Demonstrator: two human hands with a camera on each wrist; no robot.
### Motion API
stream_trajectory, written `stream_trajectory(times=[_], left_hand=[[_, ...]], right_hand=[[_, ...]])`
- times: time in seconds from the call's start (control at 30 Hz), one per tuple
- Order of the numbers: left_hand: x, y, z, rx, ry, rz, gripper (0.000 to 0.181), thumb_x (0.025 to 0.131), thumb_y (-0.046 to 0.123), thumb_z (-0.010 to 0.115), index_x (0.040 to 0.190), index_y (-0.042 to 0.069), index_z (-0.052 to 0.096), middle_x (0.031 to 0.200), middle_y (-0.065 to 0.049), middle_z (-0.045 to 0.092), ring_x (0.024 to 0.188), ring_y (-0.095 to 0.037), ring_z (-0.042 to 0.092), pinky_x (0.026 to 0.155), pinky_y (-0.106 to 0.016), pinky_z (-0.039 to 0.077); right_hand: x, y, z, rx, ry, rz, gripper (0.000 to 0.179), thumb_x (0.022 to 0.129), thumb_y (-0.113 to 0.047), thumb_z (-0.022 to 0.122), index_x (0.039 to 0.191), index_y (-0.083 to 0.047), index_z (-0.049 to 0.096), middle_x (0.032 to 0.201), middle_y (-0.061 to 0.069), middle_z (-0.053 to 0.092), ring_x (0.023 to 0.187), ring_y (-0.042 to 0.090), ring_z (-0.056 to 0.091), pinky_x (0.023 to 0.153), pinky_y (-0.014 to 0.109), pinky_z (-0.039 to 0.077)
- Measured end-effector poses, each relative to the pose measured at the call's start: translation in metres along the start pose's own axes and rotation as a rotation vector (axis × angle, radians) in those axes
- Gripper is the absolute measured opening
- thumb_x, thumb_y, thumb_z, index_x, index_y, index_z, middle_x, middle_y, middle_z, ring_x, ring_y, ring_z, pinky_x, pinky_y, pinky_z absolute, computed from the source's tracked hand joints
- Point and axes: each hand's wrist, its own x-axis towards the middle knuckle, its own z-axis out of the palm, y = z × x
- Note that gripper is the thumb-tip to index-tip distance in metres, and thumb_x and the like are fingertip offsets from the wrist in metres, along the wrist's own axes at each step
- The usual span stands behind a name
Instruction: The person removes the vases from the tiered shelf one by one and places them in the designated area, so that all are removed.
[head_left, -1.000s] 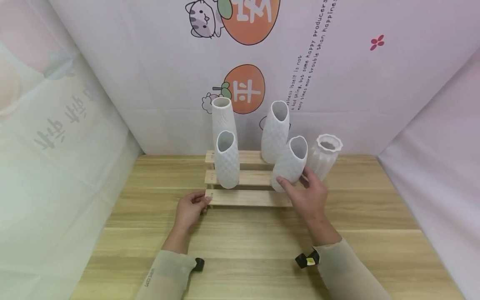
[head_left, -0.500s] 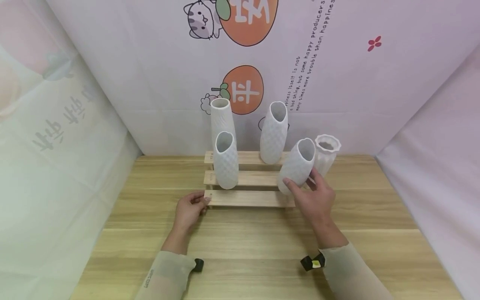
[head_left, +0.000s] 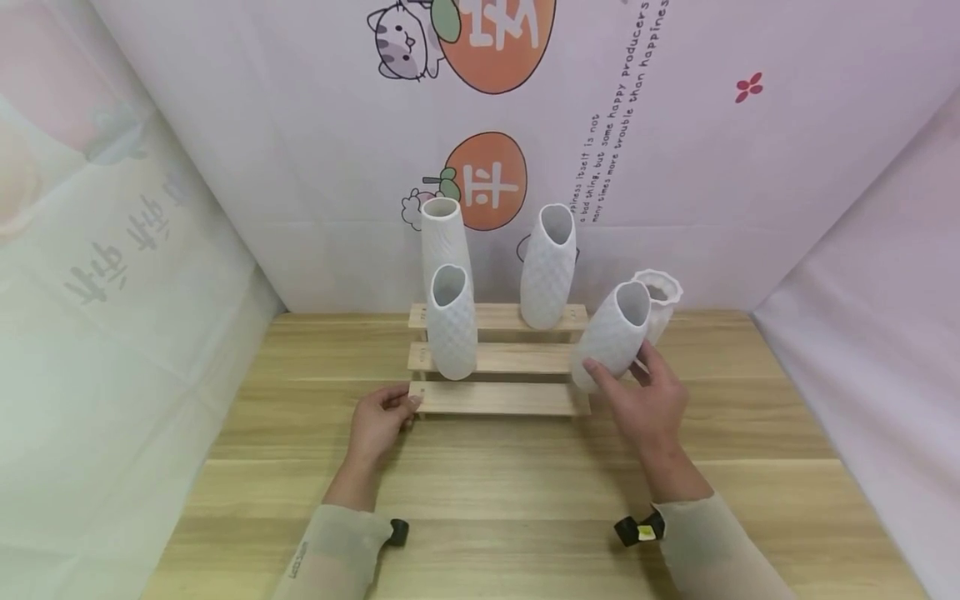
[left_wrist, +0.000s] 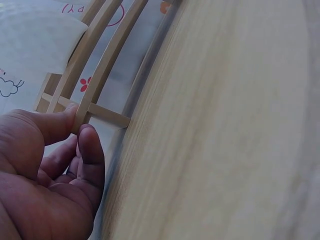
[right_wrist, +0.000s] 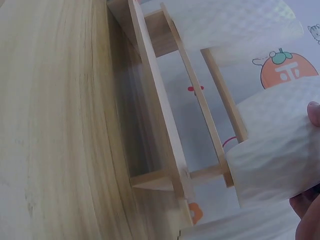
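My right hand point(head_left: 651, 407) grips a white textured vase point(head_left: 609, 335) with a slanted mouth. The vase leans to the right at the right end of the three-step wooden rack point(head_left: 501, 398). In the right wrist view, the held vase point(right_wrist: 275, 150) overlaps the rack's end; whether its base touches cannot be told. At the rack's other end, my left hand point(head_left: 378, 423) pinches the corner of the lowest slat between thumb and fingers, as the left wrist view shows on the slat point(left_wrist: 102, 70). A matching vase point(head_left: 453, 329) stands on the middle step at left.
On the top step stand a round-mouthed vase point(head_left: 444, 237) at left and a slant-mouthed one point(head_left: 547, 271) towards the right. Behind the held vase, a scalloped-rim vase point(head_left: 666, 304) is partly hidden. A printed cloth point(head_left: 337, 167) hangs behind the wooden table point(head_left: 480, 483).
My right hand has moved right with the tilted vase, from the middle step to the rack's right end, where it covers more of the scalloped vase. My left hand stays put.
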Motion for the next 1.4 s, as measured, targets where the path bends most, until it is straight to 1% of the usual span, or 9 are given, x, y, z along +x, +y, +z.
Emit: stream_trajectory(times=[0.1,0.2,0.33,0.43,0.57,0.67,0.8,1.13,1.4], left_hand=[[0.0,0.0,0.001,-0.009,-0.003,0.001,0.039,0.094,0.019,0.08,0.126,-0.001,0.069,0.104,-0.015,0.071,0.083,-0.023,0.069,0.068,-0.027,0.062],[-0.001,0.001,0.001,-0.016,-0.004,-0.002,0.04,0.094,0.019,0.08,0.126,-0.002,0.069,0.104,-0.015,0.07,0.084,-0.024,0.069,0.069,-0.027,0.062],[-0.001,0.001,0.0,-0.019,-0.009,-0.008,0.04,0.094,0.02,0.08,0.127,-0.001,0.069,0.105,-0.015,0.07,0.085,-0.025,0.07,0.07,-0.027,0.062],[-0.001,0.001,-0.001,-0.023,-0.016,-0.003,0.041,0.094,0.02,0.08,0.127,-0.002,0.069,0.106,-0.015,0.07,0.085,-0.025,0.07,0.069,-0.027,0.062],[-0.001,-0.001,0.0,-0.011,-0.011,-0.006,0.04,0.094,0.02,0.08,0.127,-0.002,0.069,0.105,-0.015,0.071,0.083,-0.023,0.069,0.069,-0.027,0.062],[0.0,-0.002,0.0,0.003,-0.004,-0.012,0.039,0.094,0.02,0.08,0.126,-0.001,0.069,0.104,-0.014,0.071,0.082,-0.022,0.07,0.069,-0.027,0.062],[0.0,-0.002,0.0,0.001,-0.008,-0.005,0.039,0.094,0.02,0.08,0.125,0.0,0.07,0.104,-0.014,0.071,0.082,-0.023,0.07,0.069,-0.026,0.062],[0.001,0.0,-0.001,-0.008,-0.021,0.009,0.039,0.094,0.02,0.08,0.126,-0.001,0.07,0.105,-0.015,0.071,0.084,-0.023,0.069,0.069,-0.026,0.061],[0.0,0.0,-0.001,0.003,-0.019,0.016,0.04,0.094,0.02,0.08,0.126,-0.002,0.069,0.104,-0.015,0.071,0.082,-0.023,0.07,0.068,-0.026,0.061]], right_hand=[[0.0,0.001,-0.004,-0.017,0.005,-0.023,0.058,0.072,0.002,0.093,0.125,0.007,0.07,0.121,0.022,0.072,0.106,0.038,0.071,0.087,0.016,0.057],[0.001,0.003,-0.007,-0.028,0.01,-0.022,0.058,0.072,0.002,0.093,0.125,0.006,0.07,0.122,0.021,0.072,0.107,0.037,0.071,0.087,0.014,0.056],[0.002,0.006,-0.012,-0.052,0.018,-0.018,0.059,0.072,0.001,0.093,0.126,0.006,0.069,0.125,0.018,0.072,0.11,0.034,0.07,0.088,0.017,0.057],[0.002,0.009,-0.016,-0.066,0.029,-0.015,0.06,0.072,0.001,0.094,0.127,0.005,0.069,0.126,0.016,0.072,0.109,0.023,0.071,0.088,0.018,0.058],[0.001,0.013,-0.019,-0.061,0.055,-0.021,0.061,0.07,0.002,0.095,0.126,0.005,0.07,0.124,0.016,0.073,0.105,0.005,0.069,0.085,0.015,0.057],[0.001,0.015,-0.022,-0.048,0.069,-0.041,0.06,0.069,0.004,0.094,0.124,0.006,0.071,0.121,0.018,0.073,0.103,-0.001,0.067,0.085,0.014,0.057],[0.001,0.018,-0.027,-0.045,0.073,-0.06,0.06,0.069,0.005,0.094,0.124,0.008,0.07,0.119,0.021,0.073,0.104,0.0,0.067,0.087,0.015,0.057],[0.002,0.031,-0.037,-0.067,0.111,-0.067,0.06,0.068,0.004,0.094,0.124,0.004,0.072,0.119,0.022,0.073,0.103,0.001,0.068,0.086,0.014,0.057],[0.005,0.037,-0.042,-0.095,0.14,0.018,0.06,0.069,0.001,0.095,0.125,0.002,0.072,0.117,0.019,0.075,0.1,-0.001,0.067,0.085,0.014,0.057]])
